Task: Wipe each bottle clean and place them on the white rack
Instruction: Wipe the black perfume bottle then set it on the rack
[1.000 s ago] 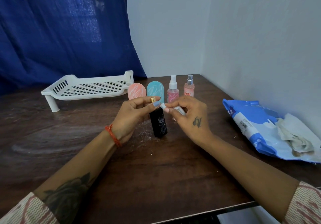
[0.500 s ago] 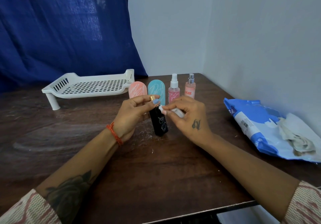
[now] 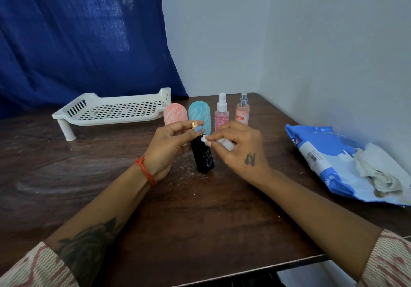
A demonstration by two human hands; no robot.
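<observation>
Since the earlier frame, the right hand (image 3: 240, 151) had slid its wipe (image 3: 222, 142) to the black bottle's (image 3: 202, 153) shoulder. Left hand (image 3: 169, 144) pinched the gold cap (image 3: 194, 124), bottle upright. Wiping looked underway; next, carry it left to the empty rack (image 3: 115, 109), beyond 4 bottles behind.
</observation>
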